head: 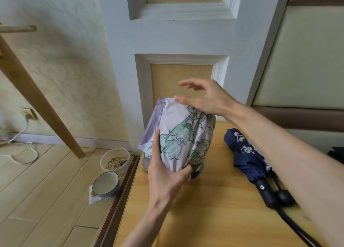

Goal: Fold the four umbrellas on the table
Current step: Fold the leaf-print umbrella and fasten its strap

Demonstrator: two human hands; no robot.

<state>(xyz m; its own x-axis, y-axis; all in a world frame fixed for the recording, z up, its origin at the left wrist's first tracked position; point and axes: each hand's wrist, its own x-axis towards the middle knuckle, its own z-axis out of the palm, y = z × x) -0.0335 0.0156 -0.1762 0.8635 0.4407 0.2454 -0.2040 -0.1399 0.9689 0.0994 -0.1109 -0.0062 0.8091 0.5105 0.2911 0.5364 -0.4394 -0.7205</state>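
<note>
Head view: left hand [165, 174] clasps the floral umbrella [182, 135] at its gathered lower end, right hand [202, 97] slack-fingered at its top; fabric looks light, soft, slippery, so best held where bunched.

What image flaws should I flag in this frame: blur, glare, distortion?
Head view: soft even light, no glare, faint shadows on the table; wide-angle lens bows the white door and wall panels; right hand slightly blurred at the fingers; flowered umbrella and the left hand gripping it sharp; dark blue umbrella a little soft.
</note>
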